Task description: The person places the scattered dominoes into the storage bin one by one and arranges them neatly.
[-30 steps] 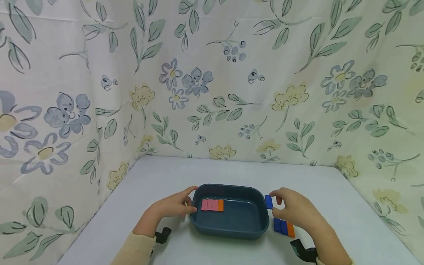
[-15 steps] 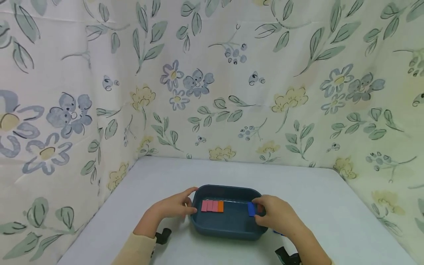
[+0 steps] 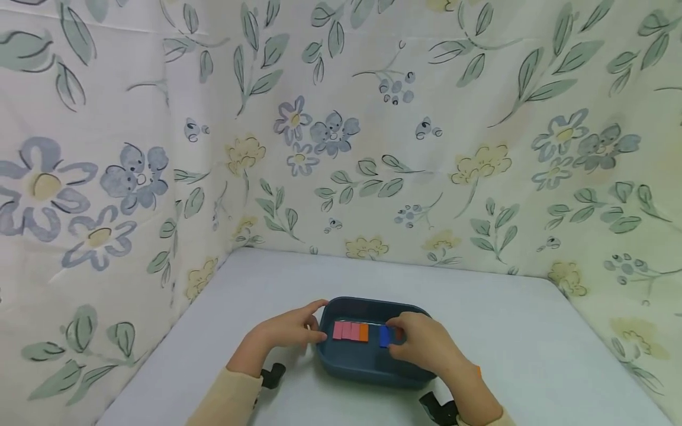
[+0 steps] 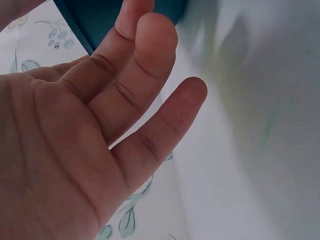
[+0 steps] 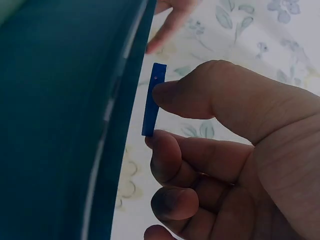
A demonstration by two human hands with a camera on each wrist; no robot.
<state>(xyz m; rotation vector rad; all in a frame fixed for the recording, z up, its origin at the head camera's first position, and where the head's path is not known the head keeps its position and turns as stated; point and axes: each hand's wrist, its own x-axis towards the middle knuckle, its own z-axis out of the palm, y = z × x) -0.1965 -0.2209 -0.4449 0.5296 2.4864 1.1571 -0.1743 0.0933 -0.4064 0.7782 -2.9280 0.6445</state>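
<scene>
My right hand [image 3: 426,340] is over the right half of a dark teal tray [image 3: 367,376], pinching a thin blue tile [image 3: 384,336] between thumb and fingers. The right wrist view shows this blue tile [image 5: 154,100] edge-on, with the thumb against its face. Inside the tray, a row of three pink tiles [image 3: 346,331] ends in an orange tile [image 3: 363,332]; the blue tile is a short gap to its right. My left hand [image 3: 288,329] touches the tray's left end with spread index finger and thumb. In the left wrist view its other fingers are loosely bent.
The tray stands on a white table [image 3: 288,278]. Another orange tile [image 3: 479,371] peeks out from behind my right wrist, right of the tray. A floral curtain [image 3: 341,177] rises behind the table and along its left side.
My right hand has carried the blue tile leftward from beside the tray, over its right rim, to near the orange tile. The left hand stays at the tray's end. The head view has shifted slightly.
</scene>
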